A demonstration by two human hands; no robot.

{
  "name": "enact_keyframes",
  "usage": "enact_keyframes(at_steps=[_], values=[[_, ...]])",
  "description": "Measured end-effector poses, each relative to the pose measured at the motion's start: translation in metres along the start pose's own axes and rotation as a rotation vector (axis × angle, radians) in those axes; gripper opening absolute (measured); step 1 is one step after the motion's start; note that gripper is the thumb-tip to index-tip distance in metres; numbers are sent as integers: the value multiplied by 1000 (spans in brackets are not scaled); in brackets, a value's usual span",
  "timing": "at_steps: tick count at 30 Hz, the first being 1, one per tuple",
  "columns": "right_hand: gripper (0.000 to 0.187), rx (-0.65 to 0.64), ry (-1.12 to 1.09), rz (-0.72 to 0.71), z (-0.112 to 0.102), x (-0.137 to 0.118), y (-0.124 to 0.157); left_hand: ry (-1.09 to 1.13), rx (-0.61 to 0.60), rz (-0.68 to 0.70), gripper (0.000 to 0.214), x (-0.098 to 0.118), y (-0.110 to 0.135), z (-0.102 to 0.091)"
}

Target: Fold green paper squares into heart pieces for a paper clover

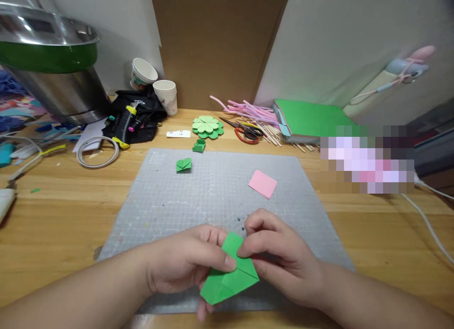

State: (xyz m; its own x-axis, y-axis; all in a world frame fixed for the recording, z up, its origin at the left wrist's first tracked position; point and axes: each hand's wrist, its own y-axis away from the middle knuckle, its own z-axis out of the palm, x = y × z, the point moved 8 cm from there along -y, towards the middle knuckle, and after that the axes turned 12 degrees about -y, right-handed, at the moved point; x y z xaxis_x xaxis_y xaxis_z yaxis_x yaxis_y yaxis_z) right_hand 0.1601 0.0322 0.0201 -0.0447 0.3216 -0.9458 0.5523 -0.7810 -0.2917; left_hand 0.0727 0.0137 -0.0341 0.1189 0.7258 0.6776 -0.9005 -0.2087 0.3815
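A folded piece of green paper (227,286) is held between my two hands above the near part of the grey cutting mat (205,201). My left hand (191,258) grips it from the left, thumb pressed on top and fingers underneath. My right hand (280,258) pinches its right edge with thumb and fingers. Crease lines run across the paper's lower half. Farther back on the mat lie a small folded green paper piece (183,165) and a folded pink paper square (263,183). A second small green folded piece (199,146) rests at the mat's far edge.
Behind the mat are a green paper clover (206,126), scissors (250,131), pink stems (248,110) and a green-topped stack (315,120). To the left are a tape roll (97,152), a yellow-black cutter (126,125), paper cups (166,96) and a metal pot (60,92).
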Motion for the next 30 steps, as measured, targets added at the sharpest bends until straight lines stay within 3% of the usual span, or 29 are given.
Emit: enact_keyframes(at_steps=[3,6,9,12,14,16,18,19,21,24,27,30], values=[[7,63,-98,67,-5,3,-2,-131,190,138,27,6,-3,-12],[12,90,-450,372,0,28,3,-307,448,334,38,20,3,-24],[27,38,-693,630,14,47,11,-654,515,530,22,41,14,-14],[31,1,-755,667,20,49,11,-1016,526,727,7,58,30,3],[26,88,-652,583,8,47,7,-1221,529,806,12,63,38,12],[16,254,-384,409,-16,38,4,-1484,580,829,15,64,42,16],[10,378,-66,210,-35,18,4,-1739,715,779,14,62,42,13],[9,377,78,132,-37,9,3,-1840,798,729,13,61,41,10],[8,257,334,64,-27,1,1,-1990,906,618,14,56,36,4],[4,30,628,123,-6,10,0,-2138,879,510,18,45,24,5],[10,-29,727,182,0,20,2,-2156,840,467,19,37,18,6],[8,-20,748,196,-1,23,4,-2055,880,387,17,37,18,0]])
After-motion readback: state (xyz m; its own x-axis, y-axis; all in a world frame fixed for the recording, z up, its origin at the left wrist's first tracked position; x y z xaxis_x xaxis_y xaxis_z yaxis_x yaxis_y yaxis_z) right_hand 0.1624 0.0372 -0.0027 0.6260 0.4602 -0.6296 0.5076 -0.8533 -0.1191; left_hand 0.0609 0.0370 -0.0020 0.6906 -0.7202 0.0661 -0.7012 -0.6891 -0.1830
